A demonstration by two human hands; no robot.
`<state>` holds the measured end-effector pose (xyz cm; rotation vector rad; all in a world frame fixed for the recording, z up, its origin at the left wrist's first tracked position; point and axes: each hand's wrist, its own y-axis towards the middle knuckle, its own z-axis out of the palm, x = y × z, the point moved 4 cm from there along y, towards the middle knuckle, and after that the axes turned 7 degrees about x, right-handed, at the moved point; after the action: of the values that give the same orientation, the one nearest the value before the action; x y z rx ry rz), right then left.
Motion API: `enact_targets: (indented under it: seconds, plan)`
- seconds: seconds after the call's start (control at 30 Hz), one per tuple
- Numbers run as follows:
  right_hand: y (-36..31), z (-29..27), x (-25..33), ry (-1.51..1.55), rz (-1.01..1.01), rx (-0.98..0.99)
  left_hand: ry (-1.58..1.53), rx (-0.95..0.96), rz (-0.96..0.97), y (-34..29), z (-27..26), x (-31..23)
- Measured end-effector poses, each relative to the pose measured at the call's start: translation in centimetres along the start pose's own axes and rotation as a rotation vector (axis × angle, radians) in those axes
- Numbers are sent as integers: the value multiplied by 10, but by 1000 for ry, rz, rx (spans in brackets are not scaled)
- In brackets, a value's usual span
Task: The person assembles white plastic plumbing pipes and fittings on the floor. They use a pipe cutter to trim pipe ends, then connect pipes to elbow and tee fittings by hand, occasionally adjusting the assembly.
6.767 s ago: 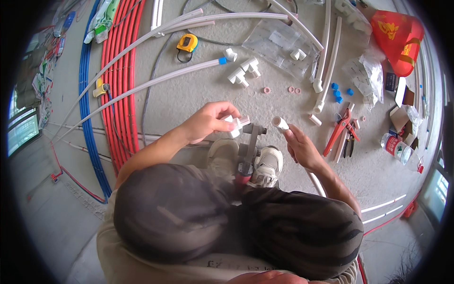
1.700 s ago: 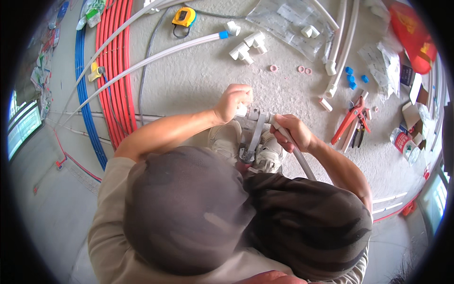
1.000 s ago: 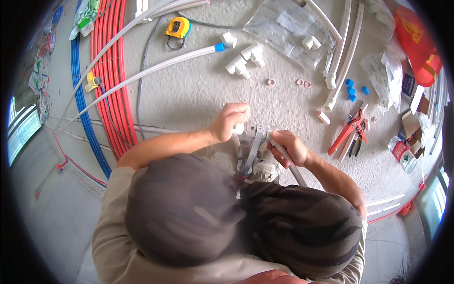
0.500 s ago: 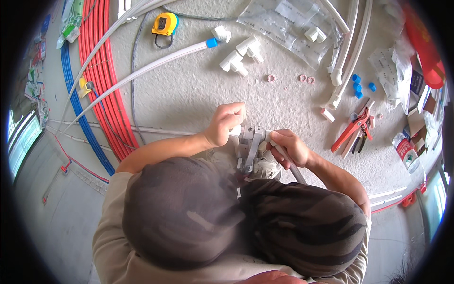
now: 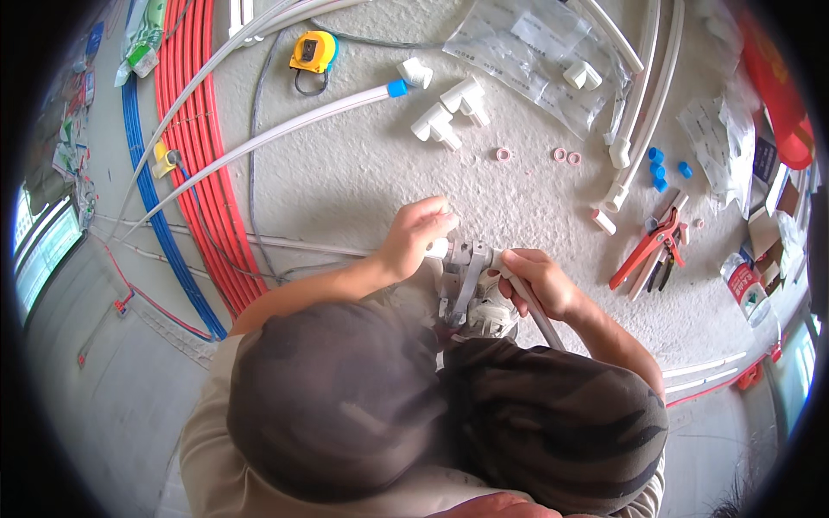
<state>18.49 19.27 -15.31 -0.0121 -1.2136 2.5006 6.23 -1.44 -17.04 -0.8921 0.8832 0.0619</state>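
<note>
A metal pipe fusion welder (image 5: 469, 274) stands between my shoes, close in front of my knees. On its left side my left hand (image 5: 413, 238) is closed around a short white pipe fitting (image 5: 439, 249), mostly covered by the fingers, that meets the welder's head. From the other side, my right hand (image 5: 544, 283) grips a white plastic pipe (image 5: 540, 319). A white piece in the fingers' grasp touches the head there; whether it is the pipe's own end or an elbow on it, I cannot tell. The welder's lower part is hidden by my legs.
White tee fittings (image 5: 438, 125), pink-white rings (image 5: 560, 155) and blue caps (image 5: 658, 168) lie beyond my hands. At right are red pipe cutters (image 5: 648, 250). Red pipes (image 5: 194, 129) and blue pipes (image 5: 151, 164) run along the left, near a yellow tape measure (image 5: 313, 52).
The whole view has shifted slightly, so the floor items sit a little further right and lower. Both hands keep their hold at the welder.
</note>
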Motion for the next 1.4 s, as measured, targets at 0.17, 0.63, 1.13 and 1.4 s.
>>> enact_targets:
  seconds: [0.17,0.63,1.13,1.4]
  plan:
    - [-2,2,1,-69,-17,-54,32,14,-205,-11,11,-17]
    - [-9,-10,-9,-85,-109,-65,115,-338,-113,-39,-94,-1]
    - [-22,-41,-29,4,-72,-117,-61,149,256,-32,-14,-100]
    - [-100,4,43,-78,-442,-220,-14,92,316,-23,42,-128]
